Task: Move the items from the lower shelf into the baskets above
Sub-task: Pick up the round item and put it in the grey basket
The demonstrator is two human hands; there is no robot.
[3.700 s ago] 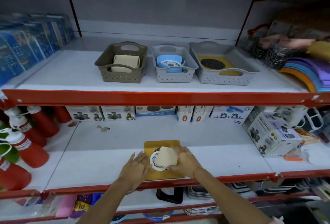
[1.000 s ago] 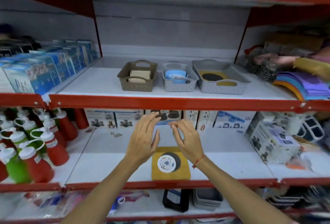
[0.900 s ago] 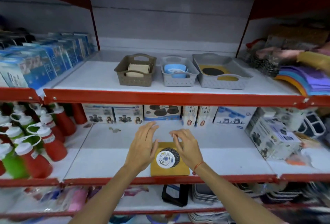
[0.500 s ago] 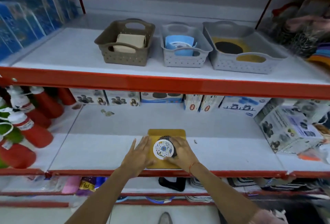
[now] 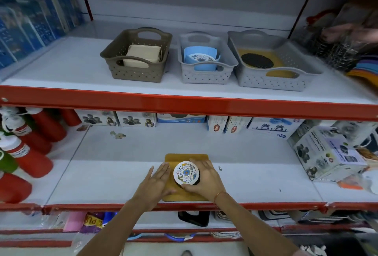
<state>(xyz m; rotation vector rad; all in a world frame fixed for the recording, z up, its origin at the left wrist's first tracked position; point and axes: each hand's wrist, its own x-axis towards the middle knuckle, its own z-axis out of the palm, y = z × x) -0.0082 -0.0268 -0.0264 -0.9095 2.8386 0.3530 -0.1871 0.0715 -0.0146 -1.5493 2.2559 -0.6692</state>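
On the lower shelf a yellow mat [image 5: 187,158] lies near the front edge. A round white floral coaster [image 5: 185,172] sits on a black disc on it. My right hand [image 5: 206,180] curls around the coaster's right side, thumb under its front. My left hand [image 5: 155,186] lies flat on the mat's left part, fingers together. On the shelf above stand a brown basket [image 5: 131,71] with beige pads, a small grey basket [image 5: 196,76] with a blue item and a floral coaster, and a wide grey basket [image 5: 272,82] with a yellow mat and a black disc.
Red and green squeeze bottles [image 5: 30,153] crowd the lower shelf's left. Boxes [image 5: 327,153] stand along its back and right. The red shelf edge [image 5: 184,104] runs across between the two levels. Blue boxes [image 5: 30,27] fill the upper left, colourful wares the upper right.
Both hands came down from above the mat onto it. The right hand has closed around the floral coaster and the left has flattened beside it. The view tilted down.
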